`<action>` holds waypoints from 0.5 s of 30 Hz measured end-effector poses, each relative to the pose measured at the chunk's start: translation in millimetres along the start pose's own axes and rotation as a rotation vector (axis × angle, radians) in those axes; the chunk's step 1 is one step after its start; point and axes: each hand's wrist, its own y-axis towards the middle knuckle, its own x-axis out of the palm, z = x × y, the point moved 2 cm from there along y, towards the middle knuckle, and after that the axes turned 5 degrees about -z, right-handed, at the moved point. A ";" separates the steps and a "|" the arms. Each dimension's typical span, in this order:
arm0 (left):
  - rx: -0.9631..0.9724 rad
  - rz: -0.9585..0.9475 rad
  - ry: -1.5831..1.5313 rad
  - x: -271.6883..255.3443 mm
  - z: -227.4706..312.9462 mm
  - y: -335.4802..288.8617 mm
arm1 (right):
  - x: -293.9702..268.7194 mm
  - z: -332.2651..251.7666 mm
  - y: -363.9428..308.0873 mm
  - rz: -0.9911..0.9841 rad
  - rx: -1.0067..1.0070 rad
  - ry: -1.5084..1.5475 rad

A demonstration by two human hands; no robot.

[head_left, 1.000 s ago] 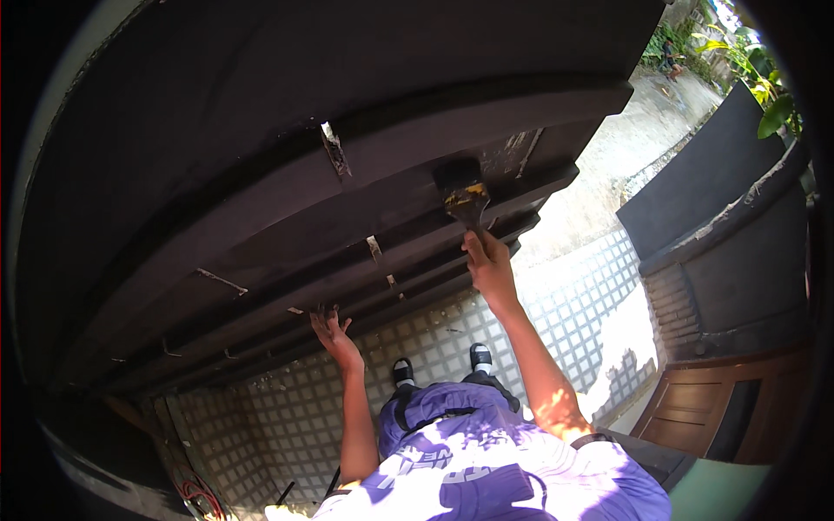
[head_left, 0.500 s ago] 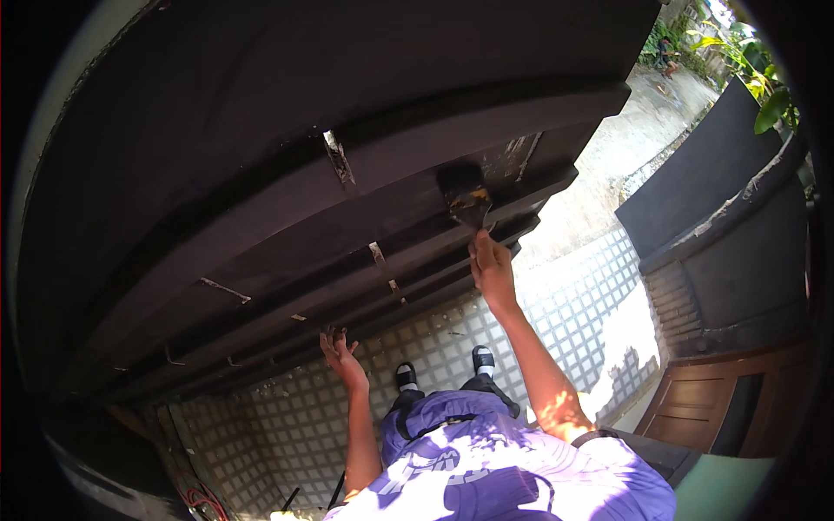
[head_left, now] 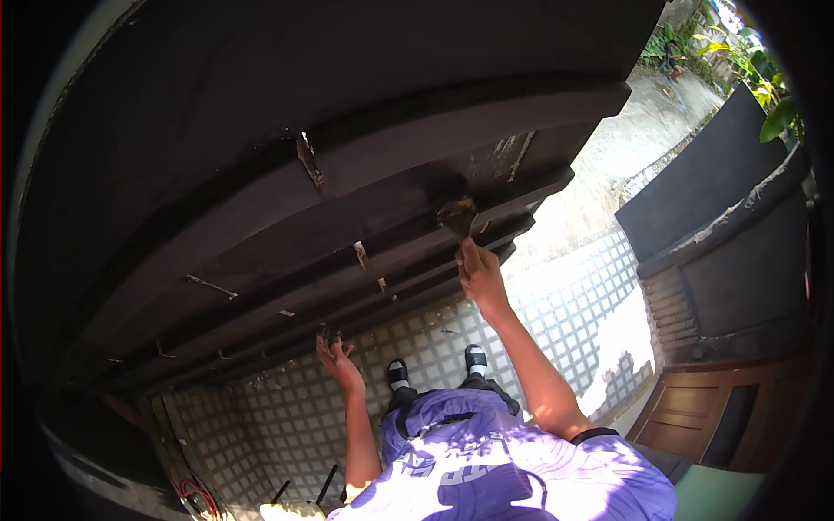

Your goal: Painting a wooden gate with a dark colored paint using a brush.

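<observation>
Right hand (head_left: 479, 276) closed around a paintbrush (head_left: 458, 215) at frame centre, left hand (head_left: 334, 354) open on the mostly black stepped moulding (head_left: 347, 174), bare streaks remaining.

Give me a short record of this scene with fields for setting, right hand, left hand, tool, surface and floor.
setting: outdoors, person standing close to a stepped black moulding
right hand: right hand raised, gripping a paintbrush
left hand: left hand lower, fingers spread at the bottom ledge of the moulding, holding nothing
tool: bristles pressed on a ledge of the moulding
surface: dark painted tiers with pale scraps stuck along the edges
floor: grey paving in a square grid, partly sunlit
</observation>
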 end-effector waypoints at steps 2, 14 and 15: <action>0.017 0.017 -0.011 -4.1 -5.8 -6.1 | -7.9 22.9 1.0 -0.126 0.315 0.151; 0.025 0.090 -0.011 8.4 -22.0 -42.8 | -89.0 -28.0 38.2 -0.050 -0.032 0.061; 0.026 0.086 -0.010 12.7 -21.3 -46.9 | -94.9 -4.5 42.2 -0.068 0.096 0.041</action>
